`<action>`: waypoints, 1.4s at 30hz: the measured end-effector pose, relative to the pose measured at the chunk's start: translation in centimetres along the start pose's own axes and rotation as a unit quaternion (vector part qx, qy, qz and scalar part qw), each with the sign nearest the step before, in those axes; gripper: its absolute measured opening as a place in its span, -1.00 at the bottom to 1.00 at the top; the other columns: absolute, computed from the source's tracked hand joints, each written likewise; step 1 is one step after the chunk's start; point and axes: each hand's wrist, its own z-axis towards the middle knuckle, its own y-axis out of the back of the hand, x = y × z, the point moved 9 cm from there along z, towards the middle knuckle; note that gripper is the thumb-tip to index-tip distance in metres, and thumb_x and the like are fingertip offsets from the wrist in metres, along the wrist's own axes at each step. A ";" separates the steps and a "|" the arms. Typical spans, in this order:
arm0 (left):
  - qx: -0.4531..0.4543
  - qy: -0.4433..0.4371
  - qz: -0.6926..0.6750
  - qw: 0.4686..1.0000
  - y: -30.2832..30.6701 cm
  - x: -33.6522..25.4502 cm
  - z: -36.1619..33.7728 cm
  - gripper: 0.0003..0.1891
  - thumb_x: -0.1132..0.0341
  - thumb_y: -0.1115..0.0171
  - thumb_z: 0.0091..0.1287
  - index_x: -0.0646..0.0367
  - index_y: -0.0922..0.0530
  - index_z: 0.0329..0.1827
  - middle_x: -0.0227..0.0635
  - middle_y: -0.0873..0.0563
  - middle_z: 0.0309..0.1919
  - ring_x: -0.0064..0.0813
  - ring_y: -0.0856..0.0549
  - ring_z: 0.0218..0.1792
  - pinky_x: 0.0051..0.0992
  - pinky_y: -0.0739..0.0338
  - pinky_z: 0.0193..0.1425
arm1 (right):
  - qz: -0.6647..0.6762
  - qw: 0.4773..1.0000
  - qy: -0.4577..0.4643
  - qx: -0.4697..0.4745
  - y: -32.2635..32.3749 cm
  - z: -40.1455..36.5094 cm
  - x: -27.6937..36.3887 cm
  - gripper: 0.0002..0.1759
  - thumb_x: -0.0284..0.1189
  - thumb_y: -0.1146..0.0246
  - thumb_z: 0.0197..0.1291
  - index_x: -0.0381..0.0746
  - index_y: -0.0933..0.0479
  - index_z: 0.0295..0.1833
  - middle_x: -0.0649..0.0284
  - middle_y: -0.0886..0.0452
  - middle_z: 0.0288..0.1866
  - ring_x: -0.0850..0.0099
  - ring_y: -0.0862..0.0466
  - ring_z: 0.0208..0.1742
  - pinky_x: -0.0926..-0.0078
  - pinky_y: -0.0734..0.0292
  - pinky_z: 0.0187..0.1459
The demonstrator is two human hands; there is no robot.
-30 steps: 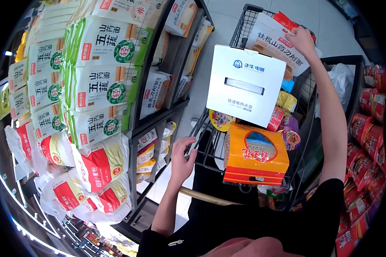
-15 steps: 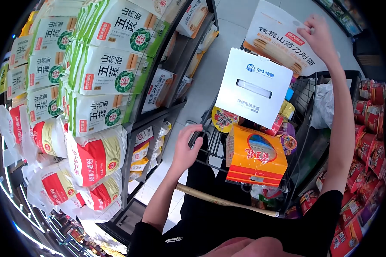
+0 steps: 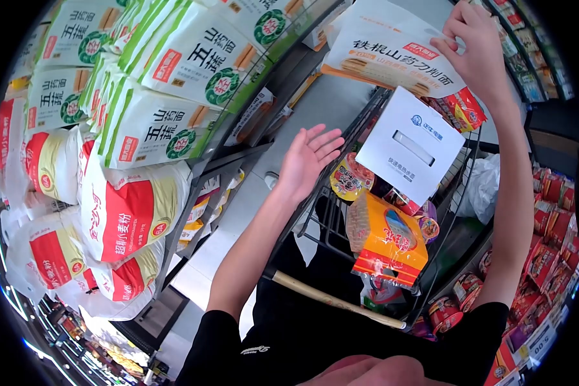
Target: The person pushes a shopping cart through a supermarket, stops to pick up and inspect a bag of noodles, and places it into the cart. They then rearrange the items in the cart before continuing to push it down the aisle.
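Note:
My right hand pinches the right edge of a large white noodle package with an orange-brown lower band, held above the far end of the cart. With fingers spread and palm up, my left hand hangs over the cart's left side and holds nothing. Inside the wire cart lie a white box with a slot handle, an orange package, a yellow cup and a purple cup. A red packet shows beyond the box.
Shelves at the left hold green-edged noodle packs and red-and-white flour bags. Red noodle tubs are stacked at the right. The cart's wooden handle bar crosses near my body. A plastic bag hangs at the cart's right.
My left hand has moved up and right, its fingers spreading. The noodle package has shifted left in my right hand, uncovering the red packet. The view has turned.

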 end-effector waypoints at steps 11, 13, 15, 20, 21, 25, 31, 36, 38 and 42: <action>0.008 0.013 -0.042 0.999 4.3 -1.2 2.4 -0.30 -0.15 0.31 0.62 0.23 0.01 0.56 0.08 -0.41 0.43 -0.06 -0.50 0.39 -0.16 -0.39 0.45 | 0.006 0.985 0.120 0.126 -13.7 2.3 5.6 -0.66 -0.28 -0.46 -0.03 -0.18 -0.45 -0.58 0.27 -0.51 -0.47 0.30 -0.56 -0.18 0.30 -0.36 -0.04; 0.012 0.021 -0.059 0.998 4.9 -0.7 3.7 -0.25 -0.20 0.33 0.61 0.21 0.10 0.59 0.08 -0.38 0.45 -0.01 -0.49 0.40 -0.15 -0.38 0.48 | -0.007 0.974 0.123 0.188 -17.4 2.1 6.4 -0.68 -0.24 -0.47 -0.04 -0.16 -0.50 -0.56 0.27 -0.56 -0.48 0.29 -0.59 -0.24 0.30 -0.37 -0.04; -0.024 0.041 -0.115 0.992 5.5 0.4 5.9 -0.23 -0.22 0.35 0.60 0.20 0.14 0.60 0.07 -0.36 0.45 0.01 -0.48 0.40 -0.11 -0.36 0.49 | -0.026 0.960 0.124 0.249 -21.1 1.4 7.0 -0.69 -0.19 -0.47 -0.05 -0.13 -0.54 -0.54 0.27 -0.61 -0.50 0.29 -0.63 -0.30 0.30 -0.38 -0.04; -0.072 0.034 -0.264 0.961 8.5 2.7 11.9 -0.19 -0.31 0.43 0.55 0.20 0.12 0.58 0.00 -0.37 0.35 0.06 -0.46 0.41 0.09 -0.31 0.51 | -0.042 0.944 0.132 0.301 -27.5 0.4 9.2 -0.76 -0.21 -0.47 -0.07 -0.12 -0.62 -0.48 0.20 -0.66 -0.57 0.25 -0.68 -0.43 0.33 -0.41 0.03; -0.071 0.038 -0.268 0.960 9.1 2.9 12.8 -0.19 -0.31 0.43 0.55 0.20 0.12 0.58 0.00 -0.37 0.35 0.06 -0.46 0.41 0.09 -0.31 0.51 | -0.045 0.942 0.132 0.306 -28.5 0.5 9.5 -0.76 -0.21 -0.47 -0.07 -0.12 -0.62 -0.48 0.20 -0.66 -0.57 0.25 -0.68 -0.43 0.33 -0.41 0.03; -0.055 0.039 -0.316 0.946 11.6 2.4 15.4 -0.37 -0.18 0.36 0.58 0.13 -0.18 0.46 -0.18 -0.39 0.29 -0.05 -0.49 0.37 0.11 -0.34 0.46 | -0.085 0.948 0.121 0.283 -31.2 1.3 9.6 -0.79 -0.16 -0.42 0.06 -0.06 -0.72 -0.36 0.23 -0.73 -0.46 0.28 -0.74 -0.34 0.32 -0.43 0.10; -0.085 -0.034 -0.393 0.915 14.1 0.3 19.5 -0.40 -0.08 0.39 0.57 0.22 -0.33 0.35 -0.13 -0.51 0.28 -0.15 -0.41 0.48 0.08 -0.19 0.56 | -0.107 0.949 0.133 0.264 -34.5 3.0 10.4 -0.76 -0.17 -0.37 0.17 -0.09 -0.72 -0.20 0.23 -0.74 -0.42 0.27 -0.73 -0.36 0.34 -0.49 0.07; -0.070 -0.064 -0.422 0.902 16.8 -0.1 22.7 -0.43 0.03 0.42 0.55 0.22 -0.43 0.29 -0.12 -0.55 0.31 -0.21 -0.41 0.49 0.05 -0.15 0.57 | -0.108 0.948 0.091 0.284 -37.9 3.0 9.9 -0.73 -0.14 -0.30 0.25 -0.10 -0.72 -0.18 0.21 -0.75 -0.39 0.25 -0.76 -0.30 0.30 -0.61 -0.04; -0.082 -0.069 -0.436 0.894 18.0 -0.1 23.5 -0.43 0.05 0.43 0.54 0.22 -0.45 0.27 -0.12 -0.56 0.32 -0.22 -0.41 0.49 0.05 -0.14 0.57 | -0.080 0.937 0.026 0.341 -39.4 2.6 9.2 -0.76 -0.22 -0.24 0.29 -0.13 -0.72 -0.17 0.19 -0.76 -0.36 0.21 -0.77 -0.26 0.23 -0.67 -0.14; -0.124 -0.070 -0.434 0.889 19.5 0.2 24.0 -0.44 0.03 0.38 0.55 0.21 -0.46 0.28 -0.16 -0.57 0.33 -0.23 -0.42 0.49 0.03 -0.16 0.57 | -0.049 0.943 -0.020 0.327 -41.8 1.7 8.4 -0.76 -0.31 -0.18 0.27 -0.16 -0.72 -0.23 0.14 -0.76 -0.34 0.15 -0.78 -0.27 0.18 -0.67 -0.17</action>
